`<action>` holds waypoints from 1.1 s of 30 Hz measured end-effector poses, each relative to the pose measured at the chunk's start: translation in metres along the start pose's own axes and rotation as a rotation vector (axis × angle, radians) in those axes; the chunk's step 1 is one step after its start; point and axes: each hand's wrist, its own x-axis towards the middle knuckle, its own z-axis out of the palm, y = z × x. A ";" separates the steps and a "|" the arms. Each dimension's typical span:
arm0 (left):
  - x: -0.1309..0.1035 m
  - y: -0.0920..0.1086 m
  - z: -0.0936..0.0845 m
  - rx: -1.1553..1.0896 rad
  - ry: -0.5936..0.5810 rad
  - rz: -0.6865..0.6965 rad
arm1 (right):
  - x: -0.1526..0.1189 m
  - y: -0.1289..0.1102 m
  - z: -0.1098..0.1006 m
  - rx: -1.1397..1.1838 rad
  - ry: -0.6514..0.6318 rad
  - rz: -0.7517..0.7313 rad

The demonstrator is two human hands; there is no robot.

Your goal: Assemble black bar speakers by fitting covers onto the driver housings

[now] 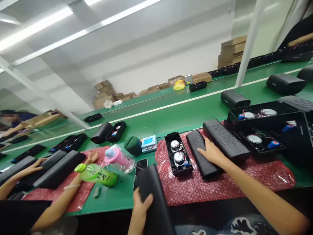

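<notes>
My left hand grips the near end of a long black speaker cover at the table's front edge. My right hand rests on another black cover panel lying on the red bubble wrap. An open black speaker housing with two round drivers sits just left of that panel. A thicker ribbed black cover lies just right of my right hand.
A co-worker's hands lie on black covers at the left. A green bottle, pink bottle, phone, small meter and dark green pouch lie between. Open housings stack at right on the green belt.
</notes>
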 end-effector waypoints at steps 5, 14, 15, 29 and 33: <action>0.029 0.051 0.030 0.329 -0.076 -0.034 | -0.021 -0.010 0.010 -0.258 0.013 -0.033; 0.005 0.082 0.055 0.775 -0.040 0.069 | -0.029 -0.003 -0.029 0.378 0.032 -0.194; 0.002 0.081 0.057 0.807 -0.048 0.085 | -0.030 -0.001 -0.035 0.618 -0.071 -0.220; -0.006 0.095 0.006 0.008 0.119 0.127 | -0.039 0.005 -0.016 1.558 -1.099 -0.011; -0.027 0.115 0.001 -0.542 -0.170 -0.031 | -0.046 0.010 -0.002 1.570 -1.153 0.014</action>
